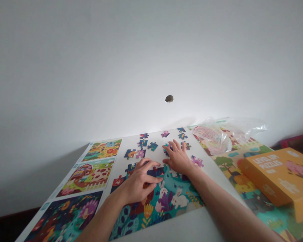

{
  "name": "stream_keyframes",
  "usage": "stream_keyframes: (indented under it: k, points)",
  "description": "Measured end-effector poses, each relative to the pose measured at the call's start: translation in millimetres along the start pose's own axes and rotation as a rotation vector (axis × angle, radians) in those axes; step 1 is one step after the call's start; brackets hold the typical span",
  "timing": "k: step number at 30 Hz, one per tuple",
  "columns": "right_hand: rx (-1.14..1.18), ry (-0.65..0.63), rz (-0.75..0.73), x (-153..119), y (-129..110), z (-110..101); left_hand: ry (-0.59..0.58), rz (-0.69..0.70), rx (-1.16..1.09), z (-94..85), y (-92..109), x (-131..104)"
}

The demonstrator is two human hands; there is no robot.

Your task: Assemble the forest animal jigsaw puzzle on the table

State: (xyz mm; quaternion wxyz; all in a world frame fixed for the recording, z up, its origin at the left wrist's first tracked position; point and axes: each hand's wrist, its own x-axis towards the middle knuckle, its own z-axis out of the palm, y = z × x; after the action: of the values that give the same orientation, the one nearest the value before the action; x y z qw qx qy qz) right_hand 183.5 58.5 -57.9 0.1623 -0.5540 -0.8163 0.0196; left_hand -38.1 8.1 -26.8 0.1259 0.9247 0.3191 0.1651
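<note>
A partly joined jigsaw puzzle (166, 198) with white rabbits and flowers lies on the white tabletop. My left hand (140, 179) rests over its upper middle, fingers stretched out and fingertips on or just above the joined pieces. Just beyond the puzzle's far edge is my right hand (178, 158), fingers spread, its index fingertip at a dark loose puzzle piece (169, 146) that it partly covers. Loose pieces lie farther back, among them a teal piece (153, 146), a purple piece (165, 134) and a pink-purple piece (197, 161) right of my right wrist.
Along the left lies a sheet of three pictures (91, 174). A yellow puzzle box (275, 174) sits on another finished-looking picture (224, 164) at the right. Clear plastic bags (214, 134) lie at the back right, against the white wall (141, 67) with a hole.
</note>
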Motion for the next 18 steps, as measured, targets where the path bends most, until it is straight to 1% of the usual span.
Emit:
stream_keyframes:
  k: [2,6,8,10,13,18]
  points:
    - [0.015,0.003,-0.042,-0.5,-3.5,-5.0,0.006,-0.001,0.001,-0.5,0.5,0.4]
    - [0.093,-0.041,-0.147,-3.6,-16.9,-18.3,0.007,-0.002,0.010,-0.2,0.8,0.2]
    - [0.068,-0.037,-0.126,-6.2,-23.9,-22.5,0.011,0.000,0.016,0.7,0.4,-0.2]
    - [0.030,-0.045,-0.069,-8.8,-28.4,-23.8,0.009,-0.003,0.015,1.7,-0.3,-0.7]
    - [0.009,-0.059,-0.016,-11.1,-30.1,-22.1,0.002,-0.012,0.010,2.6,-1.3,-1.1]
    - [0.002,-0.045,-0.027,-10.8,-27.2,-18.7,-0.005,-0.013,0.001,2.1,-1.5,-0.1]
